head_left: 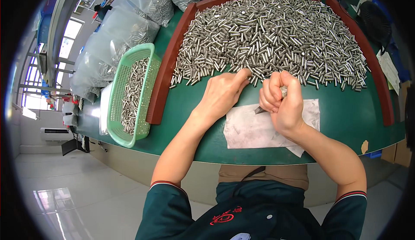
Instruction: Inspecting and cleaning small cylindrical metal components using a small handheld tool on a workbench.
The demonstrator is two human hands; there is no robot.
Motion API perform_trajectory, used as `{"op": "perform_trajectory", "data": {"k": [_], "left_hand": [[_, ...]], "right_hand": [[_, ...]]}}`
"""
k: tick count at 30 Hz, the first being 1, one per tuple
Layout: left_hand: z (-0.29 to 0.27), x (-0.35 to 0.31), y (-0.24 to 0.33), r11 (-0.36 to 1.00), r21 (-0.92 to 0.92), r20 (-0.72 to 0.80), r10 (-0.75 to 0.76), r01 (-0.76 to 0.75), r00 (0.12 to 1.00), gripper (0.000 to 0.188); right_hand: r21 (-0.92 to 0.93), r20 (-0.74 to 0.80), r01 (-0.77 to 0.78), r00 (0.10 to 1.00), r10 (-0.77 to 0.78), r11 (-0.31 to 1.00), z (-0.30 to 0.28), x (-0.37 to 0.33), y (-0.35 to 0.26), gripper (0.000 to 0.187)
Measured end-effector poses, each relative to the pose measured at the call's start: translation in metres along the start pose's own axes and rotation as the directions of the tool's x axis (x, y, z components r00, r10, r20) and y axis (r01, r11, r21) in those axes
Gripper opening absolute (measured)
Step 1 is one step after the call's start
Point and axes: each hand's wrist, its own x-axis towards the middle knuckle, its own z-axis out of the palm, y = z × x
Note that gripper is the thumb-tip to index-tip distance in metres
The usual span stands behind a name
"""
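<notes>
Along the green tabletop's near edge (205, 152) is bare room beside the stained white cloth (246, 130), the right hand (282, 101) clenches a dark-tipped tool (259, 110), a pale-green perforated plastic basket (114, 93) holds short silver metal pins (135, 84), the left hand (222, 92), whose grasp I cannot tell, meets the pin heap (268, 37) inside the dark-red border (165, 82), and behind stand clear pin-filled bags (132, 30).

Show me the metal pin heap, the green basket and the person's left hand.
Metal pin heap (272, 37), head view: middle.
Green basket (116, 97), head view: left side wall.
Left hand (222, 94), head view: back.
</notes>
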Motion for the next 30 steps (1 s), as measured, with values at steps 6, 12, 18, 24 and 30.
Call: {"op": "perform_trajectory", "data": {"k": [6, 12, 18, 24, 30], "left_hand": [[-0.001, 0.000, 0.002, 0.994, -0.051, 0.043, -0.093, 0.095, 0.995, 0.016], [-0.020, -0.002, -0.005, -0.236, -0.903, 0.429, -0.443, 0.359, 0.787, 0.015], [-0.022, -0.009, -0.014, -0.293, -0.882, 0.468, -0.437, 0.370, 0.768, 0.012], [-0.021, -0.008, -0.014, -0.376, -0.862, 0.485, -0.420, 0.339, 0.767, 0.008], [-0.018, -0.016, -0.022, -0.544, -0.789, 0.517, -0.337, 0.286, 0.787, 0.014]], "right_hand": [[0.001, -0.004, 0.020, 1.000, -0.020, 1.000, -0.001, 0.001, 0.000, 0.036], [0.000, -0.012, -0.004, 1.000, 0.004, 1.000, -0.001, -0.001, -0.001, 0.032], [0.000, -0.027, 0.001, 1.000, -0.001, 1.000, -0.001, 0.001, 0.000, 0.033], [0.003, -0.041, -0.002, 0.999, 0.002, 1.000, -0.002, 0.003, 0.000, 0.033], [0.003, -0.035, -0.009, 0.999, 0.009, 1.000, -0.001, 0.003, -0.001, 0.033]]}}
